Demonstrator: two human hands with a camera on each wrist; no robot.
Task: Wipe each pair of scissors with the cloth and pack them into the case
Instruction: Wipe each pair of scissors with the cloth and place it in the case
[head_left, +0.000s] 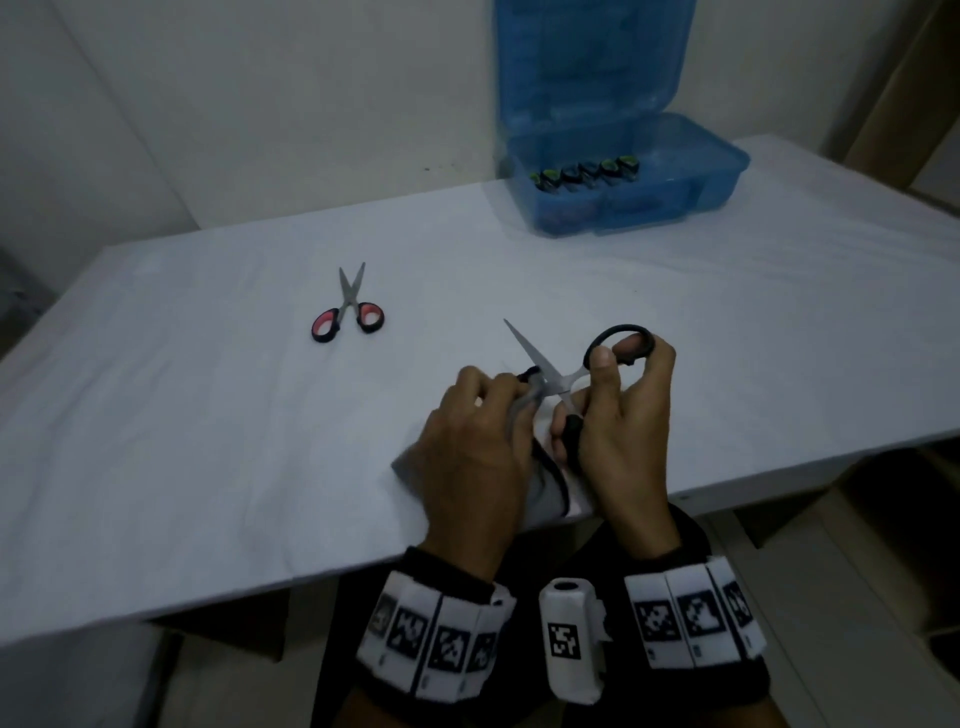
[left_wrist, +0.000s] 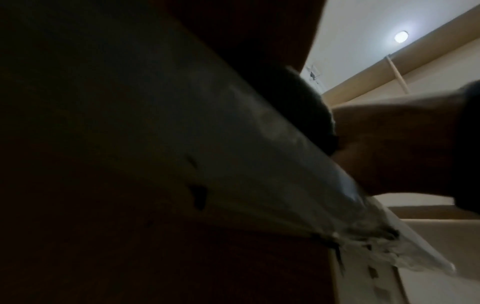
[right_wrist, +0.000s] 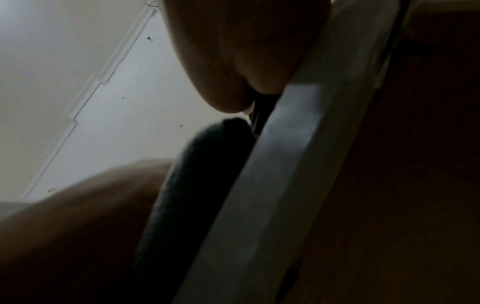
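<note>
White table (head_left: 208, 441) against a pale wall, dim light. Right hand (head_left: 618, 426) holds the black-handled scissors (head_left: 550, 374) wide open near the table's front edge, fingers curled through the upper loop and wrapped round the lower handle. Left hand (head_left: 467, 457) grips the grey cloth (head_left: 540, 493), pinching it around one blade; other blade points up-left, bare. Red-and-black scissors (head_left: 349, 306) lie well apart to the left on the table, blades slightly parted. Blue plastic case (head_left: 717, 176) stands at the far right, lid upright, several scissor handles lined inside. Wrist views dark, blurred, mostly table edge.
</note>
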